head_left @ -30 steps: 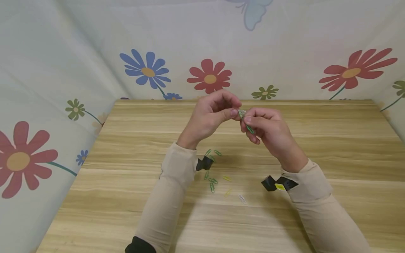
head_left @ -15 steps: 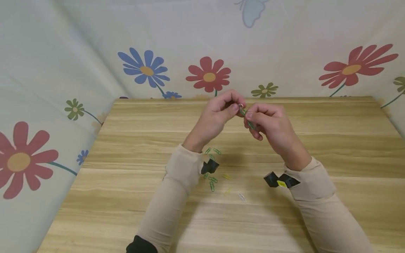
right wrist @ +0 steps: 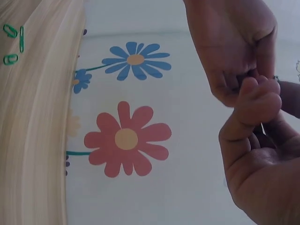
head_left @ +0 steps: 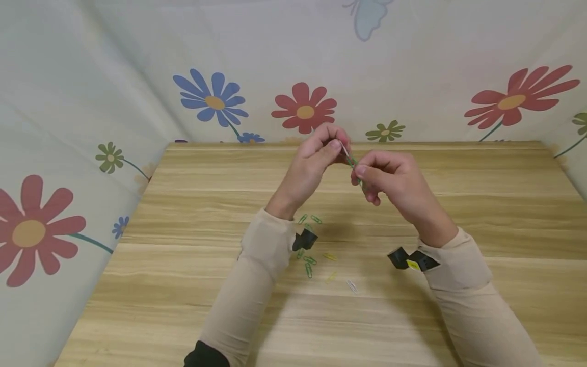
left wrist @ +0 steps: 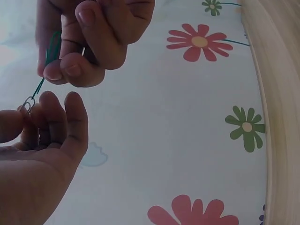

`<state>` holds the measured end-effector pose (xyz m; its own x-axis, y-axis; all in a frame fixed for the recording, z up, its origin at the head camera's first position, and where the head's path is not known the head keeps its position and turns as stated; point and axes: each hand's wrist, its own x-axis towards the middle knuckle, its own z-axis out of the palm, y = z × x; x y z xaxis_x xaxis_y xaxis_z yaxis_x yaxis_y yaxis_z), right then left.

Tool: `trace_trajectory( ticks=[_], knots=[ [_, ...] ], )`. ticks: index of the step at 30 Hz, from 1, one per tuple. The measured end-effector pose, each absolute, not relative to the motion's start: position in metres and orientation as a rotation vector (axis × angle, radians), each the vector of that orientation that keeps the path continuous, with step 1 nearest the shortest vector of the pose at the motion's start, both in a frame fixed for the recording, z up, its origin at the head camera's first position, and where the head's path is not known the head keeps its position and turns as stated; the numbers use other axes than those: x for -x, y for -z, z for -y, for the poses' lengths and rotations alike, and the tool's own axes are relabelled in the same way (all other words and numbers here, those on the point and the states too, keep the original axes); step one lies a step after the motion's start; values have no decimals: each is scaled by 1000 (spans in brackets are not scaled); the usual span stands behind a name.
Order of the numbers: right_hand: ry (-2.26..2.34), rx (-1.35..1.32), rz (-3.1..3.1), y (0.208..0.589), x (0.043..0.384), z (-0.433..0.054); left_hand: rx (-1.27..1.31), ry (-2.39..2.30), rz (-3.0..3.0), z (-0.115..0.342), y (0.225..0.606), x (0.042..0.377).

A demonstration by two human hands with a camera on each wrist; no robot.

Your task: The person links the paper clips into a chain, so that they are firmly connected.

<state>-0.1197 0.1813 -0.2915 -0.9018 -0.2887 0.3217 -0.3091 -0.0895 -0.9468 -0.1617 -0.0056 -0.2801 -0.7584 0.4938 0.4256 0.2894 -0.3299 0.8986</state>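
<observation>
While the left hand [head_left: 310,162] pinches one looped white paperclip [head_left: 344,149], the right hand [head_left: 393,177], at four o'clock, pinches green wire [left wrist: 52,50].

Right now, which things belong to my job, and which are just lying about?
In the job: white clip in left fingers; green clip, perhaps several, in right fingers.
Lying about, perhaps spares: green clips, yellow clips and another white clip on the table.

loose paper clips [head_left: 309,270]: on surface [head_left: 174,295], between sleeves [head_left: 243,295], nearer left one | held clips [left wrist: 52,49]: between left fingers [head_left: 322,135] and right fingers [head_left: 381,157], above surface, beyond loose clips | backdrop [head_left: 412,61]: behind and left of surface
</observation>
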Motion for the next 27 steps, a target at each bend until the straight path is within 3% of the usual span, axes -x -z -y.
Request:
trace_trajectory(
  ticks=[10,17,27],
  knots=[
    [-2025,-620,2368,292,123,-193,-1119,-2129,-2078,12,273,159],
    [-1943,-558,2223,280,118,-189,-1093,-1933,-2411,16,261,154],
    [-1852,-565,2172,277,107,-183,-1194,-1899,-2339,2,267,146]
  ],
)
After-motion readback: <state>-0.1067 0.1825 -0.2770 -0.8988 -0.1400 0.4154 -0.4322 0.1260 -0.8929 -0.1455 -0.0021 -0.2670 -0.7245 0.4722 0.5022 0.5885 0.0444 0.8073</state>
